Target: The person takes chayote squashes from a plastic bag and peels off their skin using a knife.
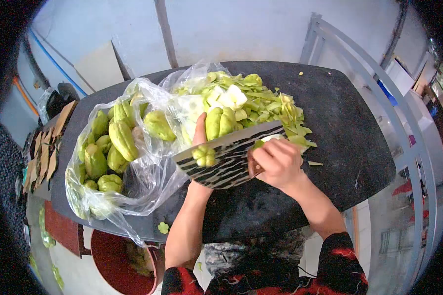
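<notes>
Here, two hands (282, 163), one cleaver (236, 157), one held chayote (220, 123)

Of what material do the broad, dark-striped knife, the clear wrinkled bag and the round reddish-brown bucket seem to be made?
The broad, dark-striped knife: blade probably polished metal, being thin and seemingly reflective. The clear wrinkled bag: thin, glossy plastic film, see-through with bright creases. The round reddish-brown bucket: perhaps smooth plastic, from its even colour, but not certain.

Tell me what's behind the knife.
Behind the knife, part of a green squash and a thumb or finger of the left hand show above its edge. The rest of the squash and most of that hand are covered, hiding the grip.
</notes>
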Demonstrator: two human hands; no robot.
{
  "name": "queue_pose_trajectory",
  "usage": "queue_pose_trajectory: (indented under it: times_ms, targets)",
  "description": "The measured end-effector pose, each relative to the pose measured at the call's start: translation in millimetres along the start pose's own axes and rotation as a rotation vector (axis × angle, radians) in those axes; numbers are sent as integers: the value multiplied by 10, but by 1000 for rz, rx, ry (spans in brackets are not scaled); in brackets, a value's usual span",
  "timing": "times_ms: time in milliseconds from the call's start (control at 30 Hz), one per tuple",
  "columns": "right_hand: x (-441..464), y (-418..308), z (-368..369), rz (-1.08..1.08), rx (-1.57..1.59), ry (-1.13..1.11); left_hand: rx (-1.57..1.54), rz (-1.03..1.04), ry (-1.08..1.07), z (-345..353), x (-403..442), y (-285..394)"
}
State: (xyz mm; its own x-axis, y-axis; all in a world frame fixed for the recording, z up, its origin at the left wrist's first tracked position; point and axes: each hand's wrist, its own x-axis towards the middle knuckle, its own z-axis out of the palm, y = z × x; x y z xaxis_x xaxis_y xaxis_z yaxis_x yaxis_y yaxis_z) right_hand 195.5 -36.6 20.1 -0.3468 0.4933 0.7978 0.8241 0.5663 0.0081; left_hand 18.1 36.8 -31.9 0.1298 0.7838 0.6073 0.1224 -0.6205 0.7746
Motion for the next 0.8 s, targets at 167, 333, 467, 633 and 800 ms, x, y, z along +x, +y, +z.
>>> queue_pose_trajectory:
  times_ms: [167,333,467,633,800]
  targets:
    - [26,-117,54,-41,-38,-50,-16,-66,22,60,-12,-39]
    - [23,-156,59,-41,-23,-73,-119,-169,2,73,-27,-160]
    - [-3,206,202,144,-17,-162,409,-37,-53,-77,-88,298]
    - [-90,719,187,429,-103,-170,430,-64,-89,-98,-16,487]
    - [-44,478,25,373,36,-142,421,-125,-112,-87,-30,385]
